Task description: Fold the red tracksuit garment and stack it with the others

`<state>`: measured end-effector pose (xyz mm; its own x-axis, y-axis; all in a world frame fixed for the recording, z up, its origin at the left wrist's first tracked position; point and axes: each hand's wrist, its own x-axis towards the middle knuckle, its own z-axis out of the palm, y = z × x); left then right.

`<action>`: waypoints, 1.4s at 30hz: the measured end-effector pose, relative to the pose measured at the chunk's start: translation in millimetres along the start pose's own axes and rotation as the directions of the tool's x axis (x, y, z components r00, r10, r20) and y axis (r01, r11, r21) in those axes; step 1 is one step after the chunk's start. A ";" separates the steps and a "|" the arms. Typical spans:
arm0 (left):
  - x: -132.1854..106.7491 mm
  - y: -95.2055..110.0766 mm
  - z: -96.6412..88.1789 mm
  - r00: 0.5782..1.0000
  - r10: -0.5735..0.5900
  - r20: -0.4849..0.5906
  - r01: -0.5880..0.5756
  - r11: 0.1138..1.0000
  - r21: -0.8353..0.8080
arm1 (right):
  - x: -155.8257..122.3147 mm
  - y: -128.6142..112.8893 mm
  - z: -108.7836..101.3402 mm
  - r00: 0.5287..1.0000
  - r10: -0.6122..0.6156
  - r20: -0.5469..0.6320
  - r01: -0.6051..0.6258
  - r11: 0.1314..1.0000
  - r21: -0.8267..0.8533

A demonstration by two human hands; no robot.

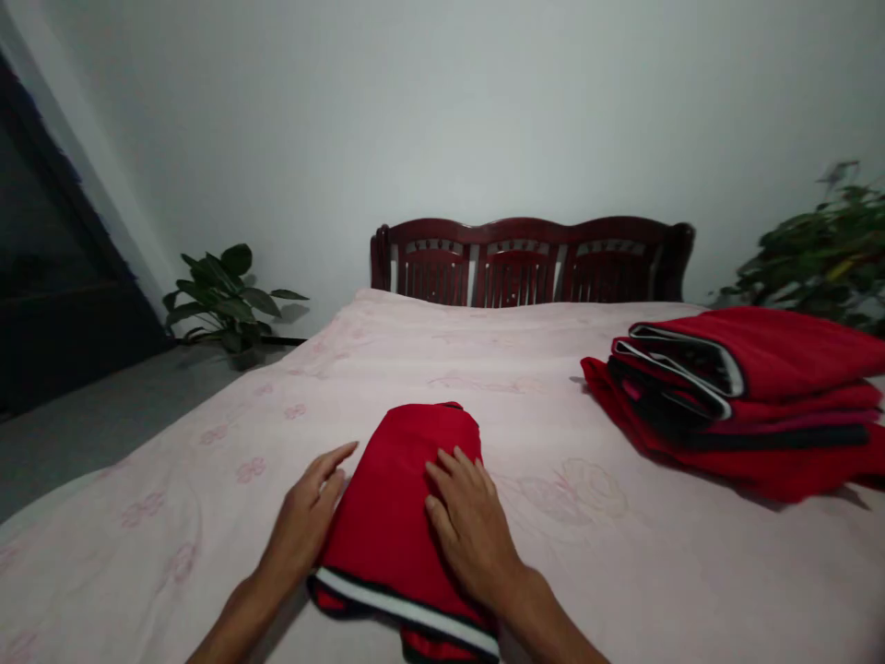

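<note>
Your right grip (pixel 470 527) open, palm flat on the folded red garment (pixel 394 498), your left grip (pixel 302 524) open, just beside its left edge, garment on the pink bedspread (pixel 207 461), folded red stack (pixel 747 397) well right

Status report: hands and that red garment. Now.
Left grip open beside red garment; right grip flat on it. Folded red stack apart, on pink bedspread.

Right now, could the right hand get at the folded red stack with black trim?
Probably yes, with a reach: only the pale pink bedspread lies between the right hand and that red stack.
</note>
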<state>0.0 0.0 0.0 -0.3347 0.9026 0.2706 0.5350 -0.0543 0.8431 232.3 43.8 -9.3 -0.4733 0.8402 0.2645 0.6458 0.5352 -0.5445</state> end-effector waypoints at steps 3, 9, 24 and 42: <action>-29.6 6.1 35.7 0.907 0.288 0.308 -0.373 0.887 0.270 | 28.4 5.4 -5.7 0.997 -0.011 -0.072 0.001 0.990 -0.142; -77.7 -18.4 77.3 0.637 0.512 0.576 -0.768 0.485 0.418 | 70.2 54.9 10.1 0.992 0.100 0.076 -0.087 0.982 -0.165; -54.7 -13.4 66.6 0.798 0.502 0.334 -0.601 0.704 0.379 | 24.1 48.7 7.1 0.827 0.455 0.332 -0.334 -0.078 0.939; -55.7 45.0 116.3 0.569 0.821 0.049 -0.780 0.519 0.350 | 22.7 56.3 -62.9 0.924 0.310 0.222 -0.131 -0.288 0.949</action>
<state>132.9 -3.1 -31.2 0.2869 0.4895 0.8235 0.8104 -0.5824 0.0638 295.6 98.4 16.1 -0.3699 0.9236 -0.1011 -0.6926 -0.3466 -0.6326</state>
